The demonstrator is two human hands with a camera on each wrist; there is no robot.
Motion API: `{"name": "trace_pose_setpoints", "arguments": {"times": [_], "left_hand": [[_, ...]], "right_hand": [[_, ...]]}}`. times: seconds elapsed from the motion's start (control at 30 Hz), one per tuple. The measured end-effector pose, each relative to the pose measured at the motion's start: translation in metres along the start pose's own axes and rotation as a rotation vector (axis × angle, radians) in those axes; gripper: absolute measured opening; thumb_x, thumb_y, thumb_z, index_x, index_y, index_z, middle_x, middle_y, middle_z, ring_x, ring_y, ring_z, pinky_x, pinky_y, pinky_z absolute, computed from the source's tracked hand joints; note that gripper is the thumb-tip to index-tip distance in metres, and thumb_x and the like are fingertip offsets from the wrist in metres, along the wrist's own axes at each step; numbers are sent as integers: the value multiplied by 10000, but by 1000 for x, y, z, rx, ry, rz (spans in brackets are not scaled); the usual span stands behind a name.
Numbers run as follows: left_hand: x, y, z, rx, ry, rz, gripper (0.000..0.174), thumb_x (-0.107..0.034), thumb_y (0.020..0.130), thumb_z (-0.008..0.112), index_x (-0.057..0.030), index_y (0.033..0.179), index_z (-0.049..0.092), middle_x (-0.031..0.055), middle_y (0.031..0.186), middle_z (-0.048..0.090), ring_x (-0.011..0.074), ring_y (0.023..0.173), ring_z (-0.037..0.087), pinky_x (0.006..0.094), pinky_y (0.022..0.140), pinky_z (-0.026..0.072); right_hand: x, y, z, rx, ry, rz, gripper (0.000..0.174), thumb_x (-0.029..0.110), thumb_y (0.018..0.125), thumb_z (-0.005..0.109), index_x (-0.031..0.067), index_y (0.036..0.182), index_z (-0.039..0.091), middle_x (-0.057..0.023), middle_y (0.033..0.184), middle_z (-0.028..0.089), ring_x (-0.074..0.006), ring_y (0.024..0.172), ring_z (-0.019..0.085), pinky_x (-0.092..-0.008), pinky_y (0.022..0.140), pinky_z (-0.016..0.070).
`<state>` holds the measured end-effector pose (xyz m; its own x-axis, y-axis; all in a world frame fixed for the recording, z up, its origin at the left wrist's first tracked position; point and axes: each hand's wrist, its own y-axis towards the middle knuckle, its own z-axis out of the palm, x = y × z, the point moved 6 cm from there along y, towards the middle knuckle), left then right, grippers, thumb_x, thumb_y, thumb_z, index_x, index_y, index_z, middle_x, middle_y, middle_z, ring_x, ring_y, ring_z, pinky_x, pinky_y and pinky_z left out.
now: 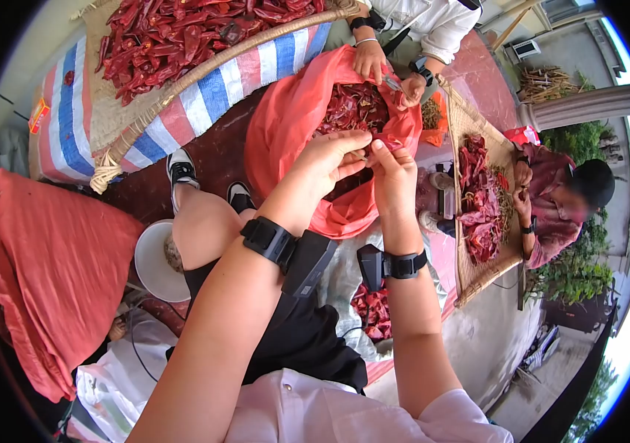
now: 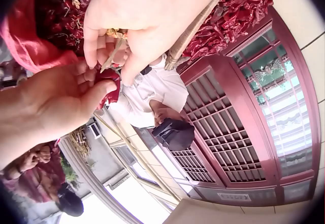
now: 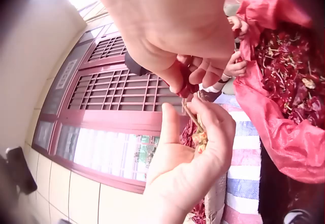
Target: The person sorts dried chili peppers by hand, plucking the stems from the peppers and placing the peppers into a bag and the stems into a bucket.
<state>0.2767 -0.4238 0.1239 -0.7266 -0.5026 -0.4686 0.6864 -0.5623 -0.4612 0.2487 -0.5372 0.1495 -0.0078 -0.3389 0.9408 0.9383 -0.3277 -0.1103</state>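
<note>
Over an open red bag [image 1: 285, 125] of dried red chilies [image 1: 352, 107], my two hands meet fingertip to fingertip. My right hand [image 1: 392, 173] pinches one dried chili [image 2: 110, 89] [image 3: 189, 87] between thumb and fingers. My left hand [image 1: 330, 159] pinches the pale stem [image 2: 112, 53] [image 3: 190, 114] of that chili. Curled in the left hand's fingers is a small bunch of loose stems [image 2: 116, 32] [image 3: 200, 137]. The chili itself is hidden behind the fingers in the head view.
A woven tray [image 1: 138, 118] heaped with chilies lies on a striped sack [image 1: 211, 88] at upper left. A person's hands [image 1: 374, 59] work at the bag's far side. At right sit another person [image 1: 559, 192] and a chili tray [image 1: 477, 280]. A white bowl [image 1: 156, 262] stands by my knee.
</note>
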Motion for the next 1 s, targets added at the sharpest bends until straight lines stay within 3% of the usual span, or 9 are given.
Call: {"name": "trace_pose_setpoints", "arguments": {"times": [0.17,0.3,0.37,0.53,0.63,0.77,0.9,0.97,1.0], "left_hand": [[-1,1,-4,-15,45,41,126,-197,801,650,-98,867,611,-25,732,568,83,664,538,229,637,454],[-5,1,-4,-51,204,90,121,-191,805,646,-89,853,603,-32,711,557,63,617,512,195,567,418],[-7,0,0,-68,296,109,124,-187,810,640,-77,843,593,-33,677,537,49,579,488,175,525,386],[-8,-2,3,-76,269,123,128,-193,819,629,-75,816,579,-32,648,513,45,546,461,182,496,361],[-8,-1,3,-90,219,163,134,-195,822,625,-74,801,573,-33,630,502,44,527,447,183,474,344],[-10,2,6,-57,126,286,123,-183,820,627,-76,804,569,-48,587,478,45,482,419,192,443,316],[-9,-1,9,-126,105,338,127,-155,803,631,-55,747,575,-5,570,505,80,481,456,228,456,363],[-40,-32,30,-376,873,1120,154,-118,782,630,-16,686,567,69,597,555,122,513,512,269,492,413],[-41,-35,35,-380,890,1121,162,-90,768,625,16,663,562,120,620,582,151,536,547,287,526,440]], "right_hand": [[16,-5,12,43,-95,-19,147,29,784,629,28,924,585,-29,745,614,-74,624,534,-194,569,417],[33,-4,20,260,-536,22,233,-2,734,650,-17,952,570,-70,813,636,-116,756,608,-232,663,485],[54,-9,35,327,-1039,-229,319,-17,693,664,-30,994,558,-94,831,637,-134,765,615,-250,689,489],[48,-19,46,310,-1292,-472,200,58,800,547,-39,974,540,-254,851,588,-401,796,570,-416,667,468],[48,-22,43,236,-1298,-374,164,73,830,516,-27,952,561,-247,791,593,-411,749,567,-428,622,458],[41,-22,35,98,-1286,-325,159,99,860,498,-19,932,575,-207,692,594,-352,643,592,-390,564,453],[25,-24,24,-2,-895,-206,181,135,884,501,-26,922,572,-95,599,542,-128,545,516,-275,512,416],[30,-31,30,-4,-822,-179,167,118,887,489,-28,911,569,-74,607,533,-104,557,489,-263,522,410],[32,-33,30,-31,-782,-185,162,108,890,484,-29,908,567,-54,617,522,-83,571,459,-247,530,403]]}}
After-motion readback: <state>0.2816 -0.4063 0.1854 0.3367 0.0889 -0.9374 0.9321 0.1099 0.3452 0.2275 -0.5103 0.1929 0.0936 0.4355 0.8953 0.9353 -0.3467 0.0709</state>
